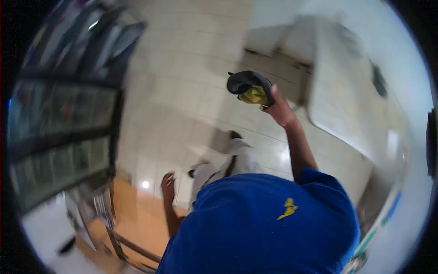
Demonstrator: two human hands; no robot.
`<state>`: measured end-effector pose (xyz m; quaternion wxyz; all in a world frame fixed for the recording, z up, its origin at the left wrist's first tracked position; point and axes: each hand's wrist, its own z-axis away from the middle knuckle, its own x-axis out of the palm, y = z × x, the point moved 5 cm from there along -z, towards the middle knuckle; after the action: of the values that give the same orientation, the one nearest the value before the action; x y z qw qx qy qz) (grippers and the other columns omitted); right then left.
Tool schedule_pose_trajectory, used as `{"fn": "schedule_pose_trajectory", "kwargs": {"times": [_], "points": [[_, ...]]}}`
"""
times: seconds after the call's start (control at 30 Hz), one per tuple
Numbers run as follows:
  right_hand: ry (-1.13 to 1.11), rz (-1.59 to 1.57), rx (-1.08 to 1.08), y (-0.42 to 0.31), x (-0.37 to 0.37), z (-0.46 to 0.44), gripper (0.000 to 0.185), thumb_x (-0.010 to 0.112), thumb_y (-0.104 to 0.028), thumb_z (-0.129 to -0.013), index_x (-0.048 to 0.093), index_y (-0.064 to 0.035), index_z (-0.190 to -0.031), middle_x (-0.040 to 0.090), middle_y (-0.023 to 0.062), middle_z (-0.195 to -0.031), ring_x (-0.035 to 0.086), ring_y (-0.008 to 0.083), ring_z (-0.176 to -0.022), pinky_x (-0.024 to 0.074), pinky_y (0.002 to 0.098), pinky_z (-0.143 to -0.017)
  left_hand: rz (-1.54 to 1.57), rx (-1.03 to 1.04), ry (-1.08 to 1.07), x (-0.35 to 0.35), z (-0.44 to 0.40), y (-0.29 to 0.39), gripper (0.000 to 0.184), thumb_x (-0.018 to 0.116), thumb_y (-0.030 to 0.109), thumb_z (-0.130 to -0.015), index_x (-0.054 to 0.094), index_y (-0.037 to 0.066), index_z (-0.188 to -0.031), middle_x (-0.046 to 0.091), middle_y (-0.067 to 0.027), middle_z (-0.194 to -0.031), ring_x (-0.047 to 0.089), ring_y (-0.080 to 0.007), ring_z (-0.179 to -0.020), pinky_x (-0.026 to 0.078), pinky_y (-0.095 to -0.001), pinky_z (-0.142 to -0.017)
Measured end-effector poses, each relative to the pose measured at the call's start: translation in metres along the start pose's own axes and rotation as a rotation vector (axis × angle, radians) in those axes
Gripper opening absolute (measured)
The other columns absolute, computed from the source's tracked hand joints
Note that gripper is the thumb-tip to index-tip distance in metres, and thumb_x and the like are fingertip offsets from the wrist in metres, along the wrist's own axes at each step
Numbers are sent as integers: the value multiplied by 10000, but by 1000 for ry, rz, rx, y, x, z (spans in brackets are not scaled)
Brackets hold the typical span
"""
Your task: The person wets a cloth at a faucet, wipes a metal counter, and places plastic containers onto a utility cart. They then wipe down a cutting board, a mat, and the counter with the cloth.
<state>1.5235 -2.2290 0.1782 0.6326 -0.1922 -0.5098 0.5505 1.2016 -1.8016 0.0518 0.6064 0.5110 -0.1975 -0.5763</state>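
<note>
In my right hand (279, 109), stretched out in front of me, is a curved black-and-yellow thing (249, 87). Its outside is dark and smooth, and yellow cloth-like material shows in its hollow. It may be a shoe or a folded glove; I cannot tell which. My fingers and thumb close on its right end. Down at my left side hangs my left hand (168, 184), away from that thing. A thin pale streak crosses its fingers, too small and blurred to name.
A dark-framed rack (116, 114) with glassy panels stands at the left. At the right is a large pale table (349, 109). Below left lies an orange-brown surface (137, 212) beside metal bars. Pale floor tiles (180, 77) run between, with my feet on them.
</note>
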Motion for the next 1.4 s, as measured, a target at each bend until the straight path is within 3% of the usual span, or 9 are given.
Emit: {"fn": "schedule_pose_trajectory", "kwargs": {"times": [0.2, 0.33, 0.43, 0.57, 0.6, 0.73, 0.97, 1.13, 1.4], "points": [[-683, 933, -77, 117, 296, -21, 340, 472, -332, -922, 555, -17, -1022, 539, 41, -1002, 490, 138, -863, 409, 292, -760, 126, 156, 511, -78, 54, 48, 318, 607, 86, -821, 528, 64, -1129, 526, -84, -1145, 533, -213, -1030, 484, -331, -789], [-1142, 1261, -1307, 181, 479, 92, 233, 517, -225, -887, 580, -1, -878, 481, 77, -945, 470, 226, -832, 398, 292, -715, 42, 324, 805, -176, 135, 53, 685, 729, 242, -714, 388, 65, -1281, 391, -140, -1295, 401, -277, -1194, 369, -403, -955], [-1552, 1278, -782, 258, 575, 132, 259, 535, -244, -868, 583, 10, -881, 509, 103, -1011, 505, 265, -833, 423, 330, -750, -125, 333, 958, -244, 162, 18, 939, 781, 363, -631, 277, 28, -1349, 333, -191, -1333, 355, -318, -1223, 266, -392, -1032], [-1680, 1117, -639, 344, 693, 172, 218, 533, -189, -877, 576, 19, -929, 556, 113, -849, 564, 254, -754, 452, 348, -697, 359, -87, 691, -340, 178, -90, 708, 754, 257, -690, 421, 37, -1275, 588, -155, -1020, 555, -212, -972, 430, -320, -847], [-1691, 1093, -595, 359, 714, 181, 230, 529, -203, -882, 577, 17, -931, 559, 113, -828, 566, 237, -742, 453, 342, -686, 254, -79, 707, -355, 188, -109, 362, 692, 182, -737, 575, 12, -1034, 586, -52, -760, 551, -123, -739, 453, -267, -676], [-1646, 1038, -457, 415, 783, 197, 292, 529, -270, -891, 581, 16, -917, 576, 113, -773, 555, 170, -701, 449, 306, -639, 660, -71, 799, -407, 221, -169, 189, 625, 166, -761, 456, 91, -722, 426, 34, -632, 399, -66, -584, 355, -233, -516], [-1574, 1056, -394, 524, 925, 155, 360, 592, -347, -847, 608, 12, -867, 590, 113, -708, 543, 151, -678, 432, 280, -629, 658, 223, 1152, -591, 264, -235, 239, 653, 31, -758, 462, 66, -897, 501, -1, -749, 470, -74, -687, 400, -217, -614], [-1974, 1077, -401, 605, 1030, 177, 305, 732, -229, -704, 644, -4, -891, 576, 103, -765, 536, 165, -731, 410, 295, -662, 303, -45, 1211, -679, 309, -292, 241, 621, -6, -749, 610, 33, -986, 589, 2, -857, 538, -105, -758, 444, -231, -673], [-1956, 948, -280, 714, 1167, 249, 186, 688, -126, -749, 652, -11, -891, 474, 43, -746, 487, 151, -716, 392, 261, -645, 975, 125, 1306, -783, 332, -358, 250, 655, -3, -747, 552, 53, -968, 561, 6, -864, 526, -81, -798, 423, -216, -704]]}}
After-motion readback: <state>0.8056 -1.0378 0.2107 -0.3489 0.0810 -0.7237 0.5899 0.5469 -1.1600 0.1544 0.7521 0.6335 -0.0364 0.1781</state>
